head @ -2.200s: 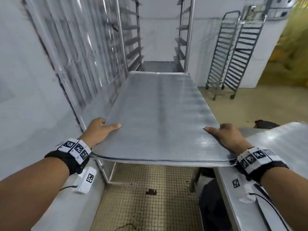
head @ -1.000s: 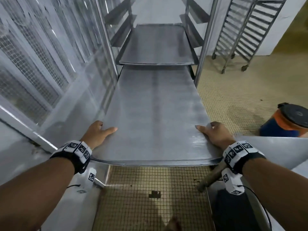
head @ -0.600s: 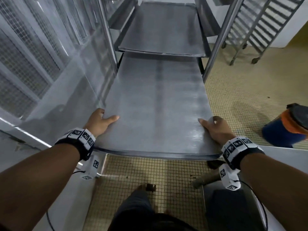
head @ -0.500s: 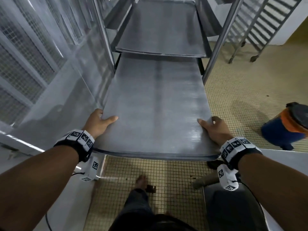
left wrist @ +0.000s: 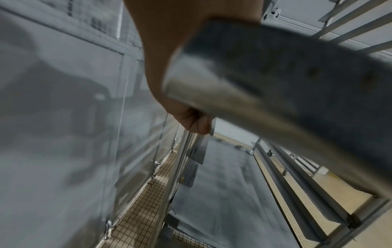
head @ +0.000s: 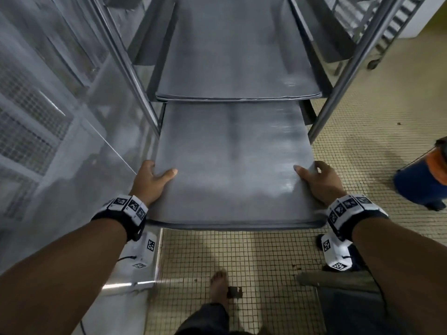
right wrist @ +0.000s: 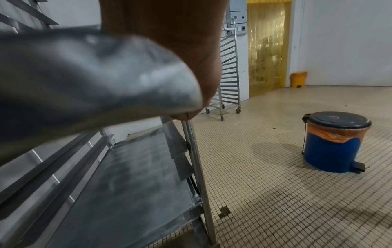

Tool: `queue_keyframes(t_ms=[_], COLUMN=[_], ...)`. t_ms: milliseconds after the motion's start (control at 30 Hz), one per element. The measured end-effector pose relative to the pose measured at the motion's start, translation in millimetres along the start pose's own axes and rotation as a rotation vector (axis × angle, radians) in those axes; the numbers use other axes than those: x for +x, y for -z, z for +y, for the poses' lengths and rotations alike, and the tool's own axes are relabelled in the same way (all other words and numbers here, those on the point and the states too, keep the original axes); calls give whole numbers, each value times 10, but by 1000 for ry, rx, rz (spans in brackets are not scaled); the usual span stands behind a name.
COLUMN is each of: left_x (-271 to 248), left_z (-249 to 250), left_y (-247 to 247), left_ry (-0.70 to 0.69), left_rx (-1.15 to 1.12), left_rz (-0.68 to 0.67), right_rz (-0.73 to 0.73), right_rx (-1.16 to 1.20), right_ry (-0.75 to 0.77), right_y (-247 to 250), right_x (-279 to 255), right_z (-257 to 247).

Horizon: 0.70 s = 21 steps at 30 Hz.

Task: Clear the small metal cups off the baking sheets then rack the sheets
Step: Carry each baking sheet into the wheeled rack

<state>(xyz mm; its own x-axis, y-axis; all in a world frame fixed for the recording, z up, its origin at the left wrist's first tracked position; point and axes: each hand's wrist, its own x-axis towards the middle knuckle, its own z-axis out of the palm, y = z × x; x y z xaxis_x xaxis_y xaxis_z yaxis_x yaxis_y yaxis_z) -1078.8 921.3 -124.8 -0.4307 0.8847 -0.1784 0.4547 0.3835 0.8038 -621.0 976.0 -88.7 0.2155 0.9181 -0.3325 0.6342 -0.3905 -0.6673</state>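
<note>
Both grips grasp the bare baking sheet (head: pixel 232 170), the left hand (head: pixel 151 183) and right hand (head: pixel 319 183) pinching its near corners with thumbs on top, apparently to keep it level while its far end enters the rack (head: pixel 338 93) beneath another racked sheet (head: pixel 232 56).

Both hands are gripping a bare baking sheet (head: pixel 229 165), left hand (head: pixel 150 182) and right hand (head: pixel 319 182) on the near corners, far end sitting inside the rack (head: pixel 338 93) under another sheet (head: pixel 232 56).
</note>
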Motion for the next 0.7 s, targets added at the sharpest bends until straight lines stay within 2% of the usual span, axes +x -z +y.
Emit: queue_keyframes(t_ms=[133,233,400,467,533,600,700], left_x=[166,179,-10,-206,-447,-699,-1046], left_z=[276,354,419,537,685,784,799], left_y=[-75,-91,6,-15,-90,-224,-409], left_ry=[-12,-10,-90,-132,-254,-375,-474], left_rx=[13,20,327,556,740,762,734], left_rz=[3,-18,-80,-111,-151,-287,-487], right_rz=[7,0,-42,-28,-101,-232,-313], right_rx=[-25,-138,-297,-371,-470,-583,-617], right_ry=[-2,30,103,217,369,507,657], right_y=[4,33,105,117,93,-10,-191], right_x=[237,260,43,-212,-540,-789,-958], right_z=[-188,-269,-243,-280,-361,-382,-232])
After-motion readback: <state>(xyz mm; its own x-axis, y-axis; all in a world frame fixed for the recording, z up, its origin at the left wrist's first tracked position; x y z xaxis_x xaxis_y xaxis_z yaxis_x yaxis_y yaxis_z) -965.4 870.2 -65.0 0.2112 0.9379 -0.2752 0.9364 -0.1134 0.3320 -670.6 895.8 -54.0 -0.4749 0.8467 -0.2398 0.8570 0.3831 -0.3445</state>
